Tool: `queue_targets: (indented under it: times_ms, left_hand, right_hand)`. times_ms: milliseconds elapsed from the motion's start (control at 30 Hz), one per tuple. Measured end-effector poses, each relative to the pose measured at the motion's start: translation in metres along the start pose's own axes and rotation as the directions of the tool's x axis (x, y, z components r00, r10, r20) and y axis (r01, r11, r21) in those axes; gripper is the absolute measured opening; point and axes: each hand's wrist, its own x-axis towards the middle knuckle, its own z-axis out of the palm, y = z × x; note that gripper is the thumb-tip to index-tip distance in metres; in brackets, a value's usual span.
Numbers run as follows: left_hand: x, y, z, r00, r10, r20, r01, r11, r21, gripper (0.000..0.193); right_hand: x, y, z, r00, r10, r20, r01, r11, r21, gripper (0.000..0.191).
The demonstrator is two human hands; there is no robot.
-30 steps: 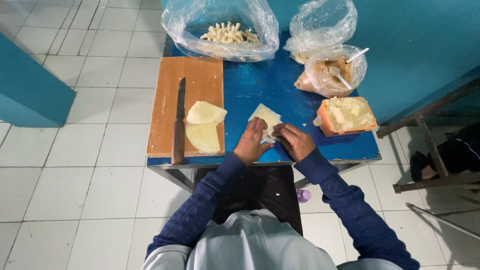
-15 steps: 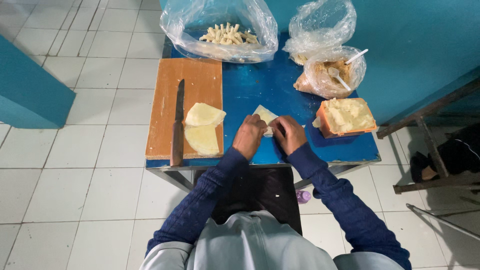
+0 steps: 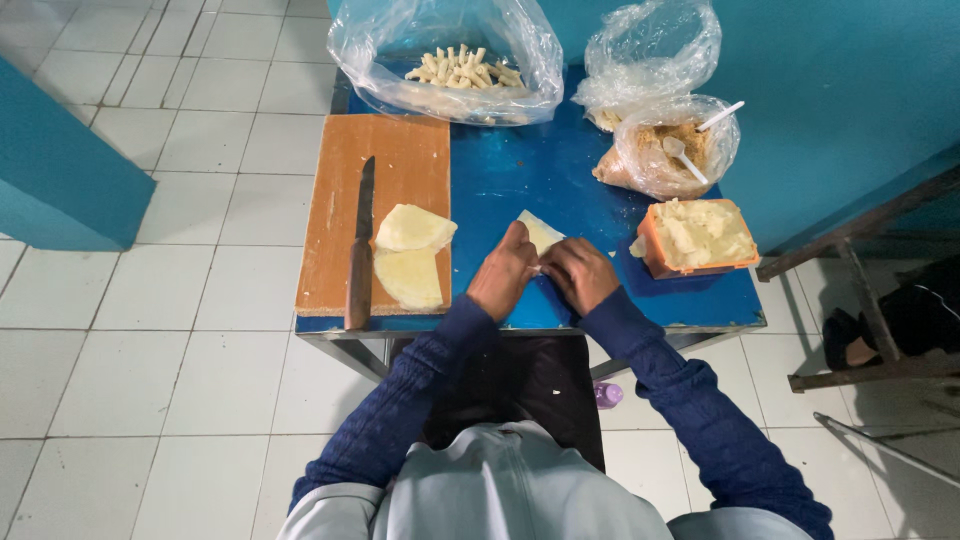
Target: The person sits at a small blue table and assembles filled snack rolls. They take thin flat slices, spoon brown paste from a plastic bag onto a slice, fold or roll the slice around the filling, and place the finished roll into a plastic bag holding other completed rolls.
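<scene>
Knife (image 3: 360,245) on board (image 3: 400,150), left of wrapper (image 3: 540,230)

A small table (image 3: 560,170) with a blue top and a grey metal frame stands on a floor (image 3: 150,350) of pale square tiles with thin dark joints. Behind the table and to the right rises a teal wall (image 3: 830,90). A teal block (image 3: 60,170) of the same colour juts in at the left edge. At the right stands a dark metal frame (image 3: 870,300) with slanted bars. The light is soft and even.
</scene>
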Motion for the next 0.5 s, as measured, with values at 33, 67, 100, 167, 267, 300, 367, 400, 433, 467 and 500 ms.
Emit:
queue_targets:
  times_ms: [33,67,100,167,267,300,367,400,433,467,500]
  left_hand:
    - [0.001,-0.001,0.001,1.0,0.002,-0.012,-0.001,1.0,0.018,0.012]
    - [0.002,-0.002,0.001,1.0,-0.014,-0.011,0.014,1.0,0.008,0.009]
    - [0.004,-0.003,0.002,1.0,-0.027,-0.009,0.027,1.0,-0.003,0.006]
    - [0.007,-0.005,0.002,0.999,-0.048,-0.015,0.047,0.999,-0.025,0.006]
    - [0.008,-0.003,0.0,0.998,-0.06,-0.018,0.059,0.998,-0.036,0.004]
    - [0.008,-0.001,-0.001,0.998,-0.065,-0.011,0.065,0.998,-0.026,0.003]
    - [0.007,0.002,-0.002,0.998,-0.06,-0.015,0.06,0.998,0.005,0.003]
    - [0.006,0.004,-0.002,0.998,-0.051,-0.026,0.051,0.998,0.023,0.003]
    - [0.007,0.005,-0.002,0.999,-0.039,-0.036,0.04,0.998,0.043,0.003]
    - [0.007,0.005,-0.002,0.998,-0.026,-0.049,0.028,0.998,0.05,0.004]
    - [0.008,0.005,-0.001,0.998,-0.014,-0.062,0.018,0.998,0.057,0.004]
  right_hand:
    - [0.001,0.002,-0.001,1.0,0.001,0.007,-0.001,1.0,0.025,0.012]
    - [0.0,0.003,-0.001,1.0,-0.024,0.01,0.024,1.0,0.016,0.014]
    - [0.0,0.006,-0.002,0.999,-0.049,0.012,0.048,0.999,0.007,0.015]
    - [-0.001,0.01,-0.001,0.996,-0.087,0.019,0.087,0.996,-0.01,0.016]
    - [0.001,0.015,0.002,0.996,-0.088,0.02,0.089,0.996,-0.032,0.014]
    - [0.001,0.017,0.004,0.998,-0.066,0.018,0.067,0.997,-0.034,0.014]
    - [0.003,0.018,0.007,0.998,-0.055,0.002,0.055,0.997,-0.059,0.013]
    - [0.003,0.018,0.007,0.998,-0.065,-0.011,0.064,0.995,-0.082,0.012]
    - [0.004,0.017,0.008,0.997,-0.077,-0.025,0.073,0.992,-0.106,0.011]
    - [0.003,0.016,0.008,0.996,-0.083,-0.034,0.079,0.99,-0.121,0.012]
    - [0.003,0.015,0.008,0.995,-0.091,-0.041,0.084,0.987,-0.135,0.012]
